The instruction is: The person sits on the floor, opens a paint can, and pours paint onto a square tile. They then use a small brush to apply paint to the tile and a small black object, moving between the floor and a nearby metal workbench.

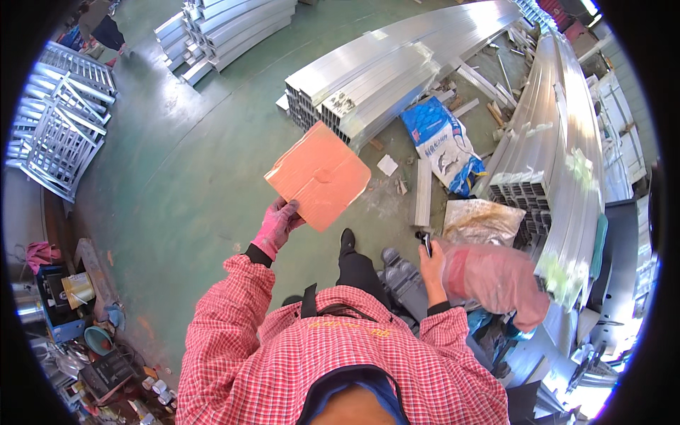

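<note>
Orange sheet (322, 176), lettered blue-and-white sack (443, 147)

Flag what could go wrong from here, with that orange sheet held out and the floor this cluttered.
The left hand grips the orange sheet near one corner only, so it could tip or slip.
The right hand looks ungloved and holds a small black tool; it might get scraped near the open ends of the stacked metal tubes.
The loose metal strip and plastic sack on the floor could catch a foot.

Stacked metal tubes (397, 71), blue-white sack (445, 150)
</note>
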Available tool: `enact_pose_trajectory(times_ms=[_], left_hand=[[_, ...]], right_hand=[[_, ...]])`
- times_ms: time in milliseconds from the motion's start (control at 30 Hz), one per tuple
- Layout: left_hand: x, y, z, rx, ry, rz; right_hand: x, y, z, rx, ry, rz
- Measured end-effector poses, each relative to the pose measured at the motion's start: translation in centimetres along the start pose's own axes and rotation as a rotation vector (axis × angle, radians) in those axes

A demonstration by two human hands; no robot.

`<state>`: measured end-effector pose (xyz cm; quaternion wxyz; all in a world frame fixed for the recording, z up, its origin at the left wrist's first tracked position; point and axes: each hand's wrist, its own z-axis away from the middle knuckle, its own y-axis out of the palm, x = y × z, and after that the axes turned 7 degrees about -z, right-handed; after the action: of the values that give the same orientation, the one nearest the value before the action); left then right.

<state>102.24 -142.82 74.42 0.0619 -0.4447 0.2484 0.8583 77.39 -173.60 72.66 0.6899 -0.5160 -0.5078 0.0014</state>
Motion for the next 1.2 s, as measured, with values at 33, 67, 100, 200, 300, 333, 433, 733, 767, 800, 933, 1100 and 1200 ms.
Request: enact_pose_trajectory(times_ms=[33,67,100,200,300,333,433,733,767,800,933,1100,1200], left_hand=[[-0.2,0.5,-2.1,-0.020,-0.008,-0.008],[-0.2,0.8,-4.3,-0.049,-0.018,0.003],[0.0,1.1,-6.4,-0.078,-0.029,0.015],[0.5,2.6,-12.2,-0.104,-0.048,0.064],[0.1,4.8,-18.1,-0.094,-0.088,0.083],[0.0,5.0,-19.9,-0.103,-0.104,0.078],[0.4,5.6,-25.5,-0.185,-0.141,0.089],[2.8,6.4,-37.3,-0.305,-0.270,0.074],[3.0,6.3,-37.7,-0.309,-0.273,0.094],[3.3,6.2,-38.0,-0.341,-0.289,0.079],[2.2,7.0,-38.8,-0.465,-0.321,0.051],[1.2,9.3,-38.2,-0.699,-0.348,-0.036],[0.0,11.0,-38.8,-0.827,-0.336,-0.105]], right_hand=[[0.8,0.3,-3.4,0.007,-0.062,-0.029],[1.3,0.7,-6.7,0.043,-0.079,-0.029],[1.7,1.1,-9.9,0.079,-0.098,-0.027],[2.9,1.9,-18.3,0.111,-0.201,-0.016],[4.0,2.9,-26.1,0.093,-0.293,-0.024],[4.8,3.5,-28.4,0.119,-0.273,-0.014],[5.6,6.3,-35.7,0.174,-0.259,0.049],[5.1,16.0,-51.2,0.283,-0.306,0.127],[5.1,17.3,-52.3,0.312,-0.307,0.148],[5.1,18.5,-53.3,0.341,-0.309,0.170],[4.1,22.5,-57.7,0.420,-0.378,0.229],[3.6,25.8,-60.9,0.533,-0.588,0.256],[3.3,26.8,-62.2,0.571,-0.659,0.202]])
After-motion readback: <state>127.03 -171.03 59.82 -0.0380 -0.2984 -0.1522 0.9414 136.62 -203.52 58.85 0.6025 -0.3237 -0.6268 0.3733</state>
